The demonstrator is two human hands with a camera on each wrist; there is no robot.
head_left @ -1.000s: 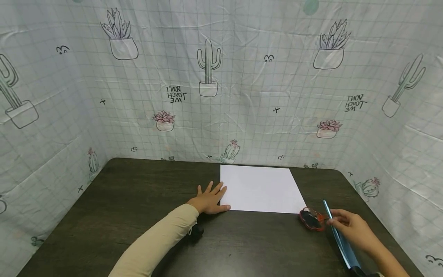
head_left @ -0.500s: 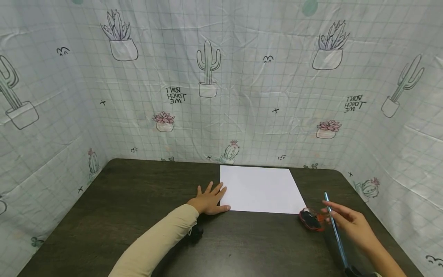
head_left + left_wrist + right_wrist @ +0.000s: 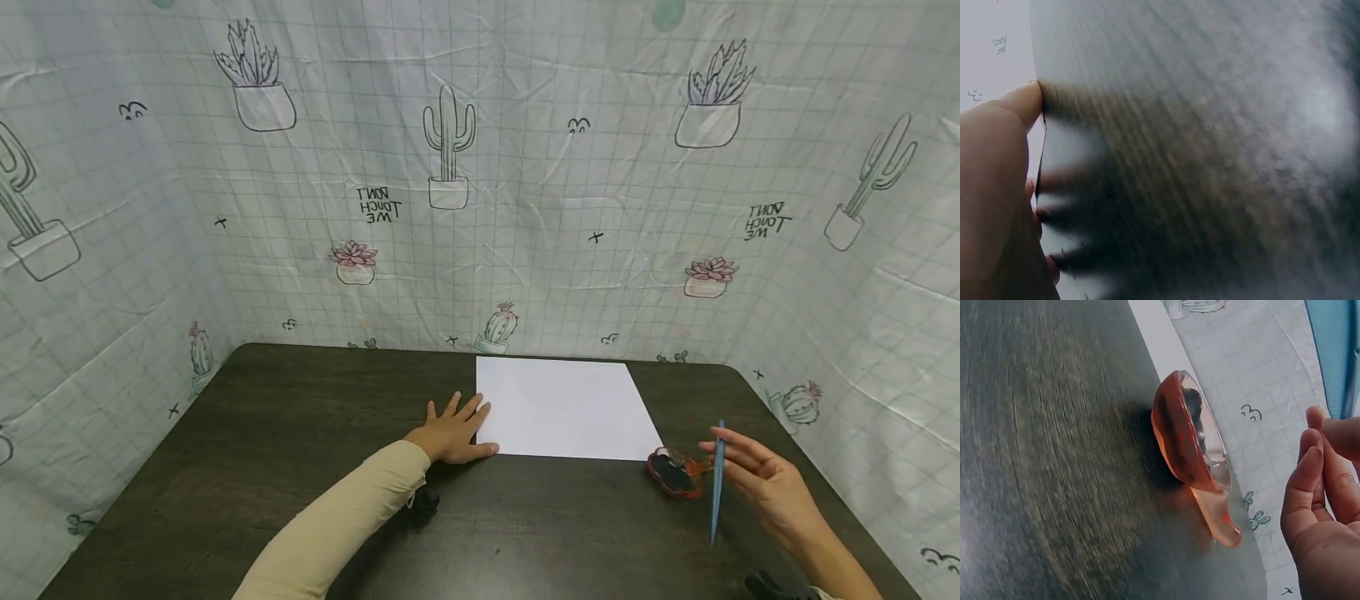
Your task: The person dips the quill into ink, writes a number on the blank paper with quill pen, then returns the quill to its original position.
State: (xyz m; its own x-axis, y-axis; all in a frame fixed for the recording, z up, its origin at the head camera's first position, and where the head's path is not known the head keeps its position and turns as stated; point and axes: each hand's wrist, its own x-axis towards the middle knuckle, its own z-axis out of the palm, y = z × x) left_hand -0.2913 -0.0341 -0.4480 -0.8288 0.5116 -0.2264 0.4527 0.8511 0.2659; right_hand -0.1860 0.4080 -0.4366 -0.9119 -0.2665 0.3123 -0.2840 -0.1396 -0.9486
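Note:
My left hand lies flat with fingers spread at the left edge of a blank white sheet of paper, fingertips over its border. In the left wrist view its thumb stretches out over the dark tabletop. My right hand pinches a slim, flat blue tool near its upper end; its exact kind is unclear. In the right wrist view the thumb and fingers meet at the ribbed part of this blue tool.
A translucent red dish with a short handle stands at the paper's near right corner, holding something dark. The dark wooden table is enclosed by a cactus-print cloth. A black object shows at the right wrist.
The right hand has lifted slightly away from the red dish and turned the blue tool from slanting, broad side showing, to nearly upright and edge-on. My left hand has stayed in place.

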